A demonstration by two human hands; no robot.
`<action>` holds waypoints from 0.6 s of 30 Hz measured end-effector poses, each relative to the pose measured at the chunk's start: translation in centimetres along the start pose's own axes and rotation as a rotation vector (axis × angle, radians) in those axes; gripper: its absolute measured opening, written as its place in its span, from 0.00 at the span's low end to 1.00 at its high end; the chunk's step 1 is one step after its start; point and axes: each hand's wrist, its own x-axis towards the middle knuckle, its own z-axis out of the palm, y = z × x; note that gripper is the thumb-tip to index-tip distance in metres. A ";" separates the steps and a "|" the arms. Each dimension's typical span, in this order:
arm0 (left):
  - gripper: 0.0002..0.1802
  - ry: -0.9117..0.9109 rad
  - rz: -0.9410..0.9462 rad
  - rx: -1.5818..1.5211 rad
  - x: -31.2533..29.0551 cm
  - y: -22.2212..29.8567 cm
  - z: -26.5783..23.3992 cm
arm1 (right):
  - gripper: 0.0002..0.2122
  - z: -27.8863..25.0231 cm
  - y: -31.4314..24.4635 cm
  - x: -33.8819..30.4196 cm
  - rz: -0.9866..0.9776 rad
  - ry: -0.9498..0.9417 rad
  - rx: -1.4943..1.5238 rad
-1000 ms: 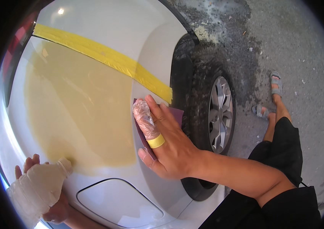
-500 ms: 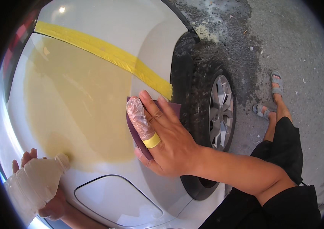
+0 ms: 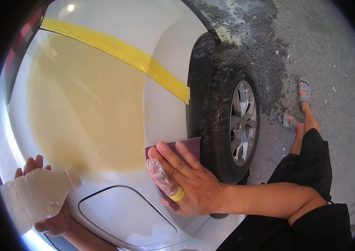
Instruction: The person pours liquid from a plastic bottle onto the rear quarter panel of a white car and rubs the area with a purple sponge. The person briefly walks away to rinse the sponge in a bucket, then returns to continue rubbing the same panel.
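My right hand (image 3: pixel 196 188) lies flat over a maroon sheet of sandpaper (image 3: pixel 193 146), its fingers stretched out, and holds the sheet against the light-coloured car panel beside the wheel arch. Clear plastic film and a band of yellow tape wrap one finger. At the lower left my left hand (image 3: pixel 56 224) grips a translucent plastic bottle (image 3: pixel 39 192) with cloudy contents. The bottle lies tilted, its neck toward a large beige patch (image 3: pixel 89 108) on the panel. Part of the left hand is hidden behind the bottle.
Yellow masking tape (image 3: pixel 114 48) runs across the panel above the patch. A fuel flap (image 3: pixel 127 215) sits below it. On the right are the black wheel-arch trim, the tyre (image 3: pixel 223 125) and its alloy wheel (image 3: pixel 243 121). My sandalled feet stand on wet-stained pavement (image 3: pixel 340 83).
My right hand and the sandpaper have slid down the panel, away from the yellow tape toward the fuel flap. My left hand still holds the bottle, shifted slightly.
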 end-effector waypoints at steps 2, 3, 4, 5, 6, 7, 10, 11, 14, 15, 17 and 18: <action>0.63 0.002 -0.014 -0.011 -0.2 0.1 -0.1 | 0.40 0.0 0.3 -0.6 -0.031 -0.043 -0.050; 0.62 0.016 -0.021 -0.017 -0.3 0.1 0.0 | 0.40 -0.3 0.1 -0.2 -0.046 -0.065 -0.075; 0.62 0.030 -0.027 -0.022 -0.4 0.0 0.1 | 0.42 -0.8 0.6 0.5 0.019 -0.037 -0.049; 0.62 -0.001 -0.019 -0.025 -0.3 0.0 -0.1 | 0.42 -1.4 1.6 2.3 0.019 -0.004 -0.094; 0.61 -0.030 -0.018 -0.024 -0.2 -0.1 -0.2 | 0.41 -1.8 2.8 4.0 0.020 0.025 -0.133; 0.61 -0.066 -0.002 -0.041 0.2 -0.6 -0.3 | 0.41 -2.0 3.5 4.8 0.022 0.063 -0.193; 0.60 -0.073 0.003 -0.075 0.0 -0.3 -0.7 | 0.40 -0.6 1.4 1.8 0.001 0.012 -0.123; 0.60 -0.034 -0.001 -0.073 -0.1 -0.2 -0.6 | 0.40 0.0 0.3 0.3 -0.003 -0.019 -0.101; 0.60 0.038 -0.008 -0.039 0.0 0.1 -0.1 | 0.40 -0.3 0.3 0.6 0.010 0.018 -0.076; 0.60 0.042 0.006 -0.013 0.1 0.2 -0.2 | 0.40 -1.0 0.9 1.6 -0.001 0.037 -0.085; 0.59 0.028 0.039 0.020 0.3 0.2 -0.2 | 0.38 -1.4 2.1 3.7 -0.021 0.114 -0.125; 0.60 0.010 0.059 0.028 0.4 0.2 -0.1 | 0.38 -1.5 2.3 4.1 -0.020 0.131 -0.121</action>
